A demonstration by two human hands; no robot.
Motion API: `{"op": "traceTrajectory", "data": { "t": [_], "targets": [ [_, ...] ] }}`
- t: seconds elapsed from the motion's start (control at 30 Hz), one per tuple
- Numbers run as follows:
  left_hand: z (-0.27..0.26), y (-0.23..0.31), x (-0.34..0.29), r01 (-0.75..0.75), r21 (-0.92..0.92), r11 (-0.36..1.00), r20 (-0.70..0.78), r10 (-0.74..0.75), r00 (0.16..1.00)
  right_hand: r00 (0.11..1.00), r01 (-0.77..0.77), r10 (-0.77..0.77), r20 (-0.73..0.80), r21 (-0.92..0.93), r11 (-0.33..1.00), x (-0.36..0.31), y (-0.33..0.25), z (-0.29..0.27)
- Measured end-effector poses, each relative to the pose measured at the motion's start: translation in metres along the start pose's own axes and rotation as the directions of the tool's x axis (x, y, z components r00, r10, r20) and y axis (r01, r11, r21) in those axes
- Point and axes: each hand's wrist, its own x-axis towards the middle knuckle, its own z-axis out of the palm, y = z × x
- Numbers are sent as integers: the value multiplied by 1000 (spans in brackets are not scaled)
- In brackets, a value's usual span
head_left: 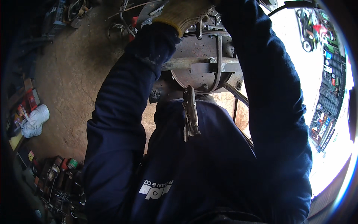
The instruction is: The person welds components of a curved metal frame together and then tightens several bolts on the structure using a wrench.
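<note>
My left hand, in a yellowish knit work glove, reaches to the top edge of the head view over a cluster of metal parts. Its fingers are cut off or hidden, so what they hold cannot be made out. The right sleeve runs up to the same area, but my right hand is out of the picture. Below the glove lies a grey metal assembly with a round drum-like plate, a curved rod and a flat crossbar. Locking pliers hang at its near edge, in front of my torso.
Tools and metal pieces lie heaped at lower left. A white sack rests on the left, and a dark crate is at upper left. Concrete floor spreads between them. A motorcycle stands outside in bright light at upper right.
</note>
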Motion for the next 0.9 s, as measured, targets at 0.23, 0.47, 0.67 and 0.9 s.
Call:
{"op": "traceTrajectory", "data": {
  "t": [0.23, 0.47, 0.67, 0.9],
  "targets": [
    [-3, -5, 5, 57, -89, 994, 98, -48, 994, 999, 34, -34, 1, 2, 999, 6, 10, 3],
    [-24, 3, 1, 595, -768, -236, 636, -384, 669, 985, 172, -167, 42, -238, 956, -1, 59, 14],
    [-41, 7, 4, 597, -796, -99, 579, -414, 702, 976, 193, -103, 194, -533, 824, 12, 64, 22],
    [-82, 22, 7, 546, -823, -158, 564, -343, 751, 964, 230, -256, -75, -249, 941, -11, 67, 33]
  ]
}}
